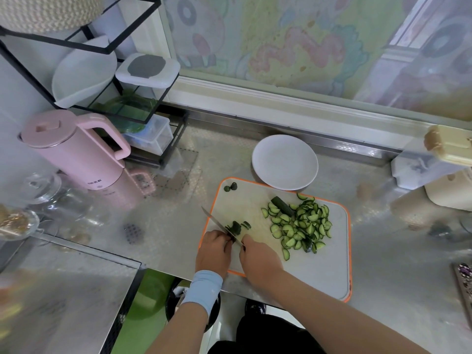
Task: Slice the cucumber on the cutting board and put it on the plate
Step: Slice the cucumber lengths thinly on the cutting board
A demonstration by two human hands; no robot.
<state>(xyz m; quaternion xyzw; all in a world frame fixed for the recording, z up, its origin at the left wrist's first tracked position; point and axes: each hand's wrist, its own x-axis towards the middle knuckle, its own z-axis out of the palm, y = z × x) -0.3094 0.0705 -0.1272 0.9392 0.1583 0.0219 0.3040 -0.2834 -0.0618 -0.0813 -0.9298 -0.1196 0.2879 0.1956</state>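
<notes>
A grey cutting board [319, 267] with an orange rim lies on the steel counter. A heap of half-moon cucumber slices [300, 226] covers its right middle, with a longer unsliced piece [282, 206] at the heap's top. My left hand [214, 251] holds down a short cucumber stub [236, 227] at the board's left edge. My right hand [259, 256] grips the knife [217, 223], whose blade lies across the stub and points up-left. Two cut slices [246, 224] stand just right of the blade. Cucumber ends [230, 187] lie at the board's top left corner. The white plate [284, 162] sits bare behind the board.
A pink kettle [74, 152] stands at the left, with a black wire rack [107, 80] of containers behind it. Glass jars [43, 195] sit at the far left. Cream and white containers [444, 172] crowd the right edge. A drain hole [132, 232] shows left of the board.
</notes>
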